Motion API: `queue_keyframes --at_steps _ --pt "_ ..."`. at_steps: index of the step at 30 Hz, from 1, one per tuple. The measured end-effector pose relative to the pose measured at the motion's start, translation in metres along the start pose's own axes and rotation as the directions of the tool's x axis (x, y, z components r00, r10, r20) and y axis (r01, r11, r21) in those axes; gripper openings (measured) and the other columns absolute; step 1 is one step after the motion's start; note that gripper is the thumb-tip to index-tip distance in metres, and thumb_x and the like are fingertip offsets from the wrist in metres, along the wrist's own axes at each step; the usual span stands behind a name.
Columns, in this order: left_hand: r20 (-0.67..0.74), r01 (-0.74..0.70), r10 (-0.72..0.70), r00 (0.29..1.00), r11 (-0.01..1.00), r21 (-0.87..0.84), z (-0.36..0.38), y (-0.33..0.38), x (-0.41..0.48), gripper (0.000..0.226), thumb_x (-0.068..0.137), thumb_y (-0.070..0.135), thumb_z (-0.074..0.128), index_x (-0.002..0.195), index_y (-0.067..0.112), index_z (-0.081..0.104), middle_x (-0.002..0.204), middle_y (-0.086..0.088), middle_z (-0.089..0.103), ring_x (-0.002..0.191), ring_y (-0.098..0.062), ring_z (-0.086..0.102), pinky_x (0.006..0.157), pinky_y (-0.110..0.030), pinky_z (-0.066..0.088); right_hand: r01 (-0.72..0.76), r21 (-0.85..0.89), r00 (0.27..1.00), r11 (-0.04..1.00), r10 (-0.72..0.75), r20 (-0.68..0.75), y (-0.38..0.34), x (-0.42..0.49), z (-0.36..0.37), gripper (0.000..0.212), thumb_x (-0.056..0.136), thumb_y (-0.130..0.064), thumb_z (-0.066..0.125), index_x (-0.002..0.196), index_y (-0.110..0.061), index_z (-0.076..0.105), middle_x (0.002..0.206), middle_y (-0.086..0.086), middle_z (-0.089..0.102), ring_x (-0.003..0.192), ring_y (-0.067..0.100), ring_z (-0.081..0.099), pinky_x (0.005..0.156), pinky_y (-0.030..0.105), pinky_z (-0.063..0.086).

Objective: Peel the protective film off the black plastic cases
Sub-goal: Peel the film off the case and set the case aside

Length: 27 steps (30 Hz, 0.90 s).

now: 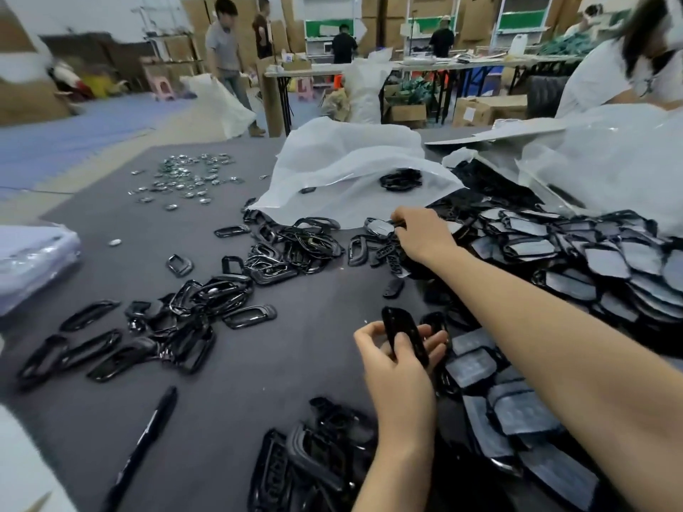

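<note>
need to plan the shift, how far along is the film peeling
Done: glossy bare black plastic cases lie scattered at left. In hand: left hand holds one black oval case; right hand pinches a grey-filmed case. Left: the large heap of filmed cases at right.

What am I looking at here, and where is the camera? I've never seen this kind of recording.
There is no machine here. A person works with bare hands, and the single picture comes from a wide-angle camera worn on their head, looking forward and down. The left hand holds a black case in its fingers. The right hand reaches forward across the heap and pinches a film-covered case. On the dark table lie loose black frames, a big pile of film-covered pieces at the right, small shiny discs farther away, a black pen near the front and white plastic bags.
</note>
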<state>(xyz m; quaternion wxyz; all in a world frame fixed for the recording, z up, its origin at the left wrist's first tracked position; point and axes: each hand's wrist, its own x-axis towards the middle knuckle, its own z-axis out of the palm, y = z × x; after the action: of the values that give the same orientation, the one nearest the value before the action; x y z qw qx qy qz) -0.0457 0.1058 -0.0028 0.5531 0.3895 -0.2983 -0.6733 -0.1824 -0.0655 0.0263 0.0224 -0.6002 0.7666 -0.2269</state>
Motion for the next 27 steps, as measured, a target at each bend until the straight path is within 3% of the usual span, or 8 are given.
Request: queue_keyframes --at_steps 3,6,11,14,17,22,27 --pt "0.014 -0.025 0.024 1.000 0.998 0.056 0.000 -0.001 -0.002 0.011 0.103 0.004 0.037 0.103 0.013 0.043 0.092 -0.019 0.068 0.079 -0.025 0.074 0.070 -0.030 0.060 0.019 -0.019 0.997 1.000 -0.017 0.071 -0.003 0.017 0.008 0.036 0.097 -0.021 0.050 0.132 -0.018 0.055 0.133 0.011 0.056 0.124 0.031 0.049 0.098 0.038 0.040" --pt "0.021 -0.017 0.016 1.000 0.998 0.061 0.001 0.000 -0.002 0.010 0.103 0.005 0.037 0.103 0.013 0.043 0.090 -0.018 0.068 0.079 -0.025 0.074 0.069 -0.028 0.059 0.010 -0.061 0.995 0.998 -0.004 0.100 -0.008 0.027 0.014 0.033 0.096 -0.027 0.052 0.122 -0.010 0.062 0.123 0.015 0.061 0.116 0.033 0.054 0.092 0.037 0.044" --pt "0.025 -0.001 0.000 1.000 0.999 0.033 0.000 0.000 -0.001 0.010 0.103 0.005 0.039 0.103 0.014 0.043 0.086 -0.014 0.071 0.079 -0.024 0.074 0.067 -0.027 0.058 0.015 -0.199 1.000 0.980 -0.013 0.011 -0.019 0.031 0.024 0.019 0.094 -0.019 0.058 0.104 -0.005 0.068 0.105 0.015 0.067 0.102 0.033 0.060 0.076 0.033 0.047" --pt "0.025 -0.009 0.008 1.000 0.999 0.034 0.001 -0.002 0.000 0.009 0.102 0.005 0.039 0.103 0.013 0.044 0.085 -0.013 0.071 0.079 -0.024 0.074 0.066 -0.027 0.058 0.041 -0.227 0.999 0.973 -0.040 0.009 -0.022 0.030 0.023 0.026 0.095 -0.027 0.059 0.105 -0.004 0.065 0.105 0.017 0.066 0.105 0.033 0.057 0.073 0.032 0.043" --pt "0.025 -0.027 0.026 0.999 0.999 0.038 0.000 -0.003 0.000 0.010 0.103 0.004 0.038 0.103 0.012 0.043 0.087 -0.016 0.070 0.078 -0.026 0.074 0.066 -0.027 0.059 0.035 -0.146 0.999 0.989 -0.032 0.022 -0.021 0.026 0.017 0.023 0.093 -0.023 0.058 0.107 -0.007 0.067 0.108 0.015 0.066 0.108 0.034 0.056 0.083 0.036 0.048" --pt "0.024 -0.061 0.060 0.998 0.997 0.050 0.002 -0.004 -0.001 0.010 0.102 0.001 0.037 0.102 0.010 0.043 0.088 -0.019 0.069 0.076 -0.027 0.074 0.066 -0.029 0.059 -0.085 0.175 0.992 0.981 0.099 -0.075 -0.008 0.010 -0.002 0.021 0.091 -0.015 0.054 0.102 -0.011 0.070 0.108 0.013 0.068 0.104 0.032 0.060 0.084 0.034 0.047" --pt "0.023 -0.091 0.090 0.996 0.994 0.065 0.003 -0.005 -0.002 0.014 0.102 -0.001 0.035 0.100 0.011 0.043 0.086 -0.022 0.068 0.073 -0.027 0.073 0.062 -0.026 0.058 -0.057 0.153 0.998 0.987 0.059 -0.008 0.017 -0.004 -0.026 0.022 0.091 -0.032 0.060 0.101 -0.016 0.071 0.104 0.009 0.069 0.102 0.027 0.060 0.083 0.030 0.045"
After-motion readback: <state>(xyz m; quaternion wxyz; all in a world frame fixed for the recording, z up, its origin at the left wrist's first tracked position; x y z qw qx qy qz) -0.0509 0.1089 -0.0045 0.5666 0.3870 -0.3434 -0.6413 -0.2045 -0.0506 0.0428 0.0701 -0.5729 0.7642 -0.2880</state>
